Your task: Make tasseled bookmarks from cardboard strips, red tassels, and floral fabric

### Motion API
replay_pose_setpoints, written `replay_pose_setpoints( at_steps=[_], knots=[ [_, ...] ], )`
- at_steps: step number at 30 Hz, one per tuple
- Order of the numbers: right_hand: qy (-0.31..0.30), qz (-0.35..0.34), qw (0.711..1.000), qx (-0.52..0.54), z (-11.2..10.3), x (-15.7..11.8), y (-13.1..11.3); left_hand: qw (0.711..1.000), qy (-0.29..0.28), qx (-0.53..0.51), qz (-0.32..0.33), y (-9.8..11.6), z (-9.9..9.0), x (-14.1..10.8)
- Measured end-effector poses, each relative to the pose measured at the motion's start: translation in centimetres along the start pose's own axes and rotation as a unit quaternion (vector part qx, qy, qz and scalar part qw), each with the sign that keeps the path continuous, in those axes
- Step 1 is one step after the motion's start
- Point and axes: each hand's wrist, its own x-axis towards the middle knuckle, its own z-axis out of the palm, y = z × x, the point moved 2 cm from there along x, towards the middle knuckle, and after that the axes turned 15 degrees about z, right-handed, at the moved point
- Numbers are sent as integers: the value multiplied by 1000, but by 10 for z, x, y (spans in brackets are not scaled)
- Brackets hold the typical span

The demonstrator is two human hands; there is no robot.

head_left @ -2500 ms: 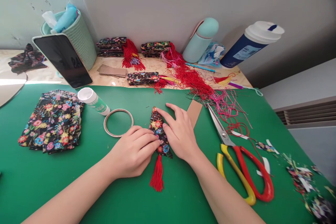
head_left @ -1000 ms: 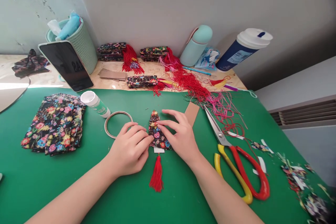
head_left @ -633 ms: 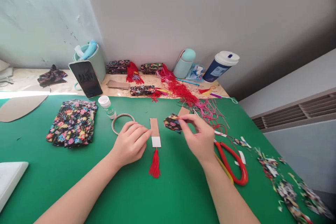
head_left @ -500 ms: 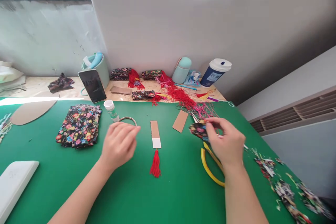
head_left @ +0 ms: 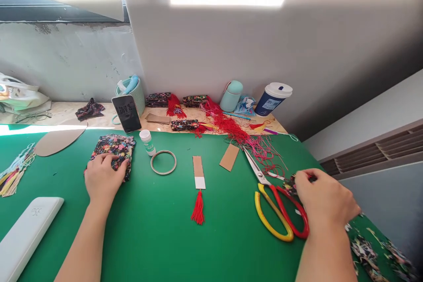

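My left hand (head_left: 105,176) rests on a stack of black floral fabric pieces (head_left: 116,143), thumb apart from the bent fingers. On the right, my right hand (head_left: 325,196) is closed on a small dark floral fabric piece (head_left: 290,185), mostly hidden by the fingers. Beside that hand lie scissors (head_left: 261,177) with one yellow and one red handle, blades pointing away. Mid-table there is a narrow cardboard strip (head_left: 198,166) with a white lower end, and a red tassel (head_left: 198,209) extends below it.
A metal ring (head_left: 175,165) and a white glue bottle (head_left: 148,143) are near the fabric stack. Cardboard (head_left: 229,157) lies left of the scissors. Red cords (head_left: 231,123), a phone (head_left: 127,114) and a lidded cup (head_left: 272,99) line the back. Fabric scraps (head_left: 365,249) lie at right.
My left hand has moved left from near the ring onto the fabric stack. My right hand has carried the fabric piece rightward past the scissors, uncovering them. The view has shifted slightly.
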Motion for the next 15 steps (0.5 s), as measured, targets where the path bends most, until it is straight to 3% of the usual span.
replay_pose_setpoints(
  at_steps=[3,6,9,15],
  knots=[
    [-1,-3,1000,-3,1,1,0,999,-24,-29,-14,-2,0,0],
    [6,28,1000,-1,0,4,4,991,-22,-89,-95,-8,-2,1],
    [0,48,999,7,0,6,7,975,26,-141,-170,-11,-6,3],
    [20,-1,999,29,0,-1,1,936,131,-212,-249,-24,-4,1]
  ],
)
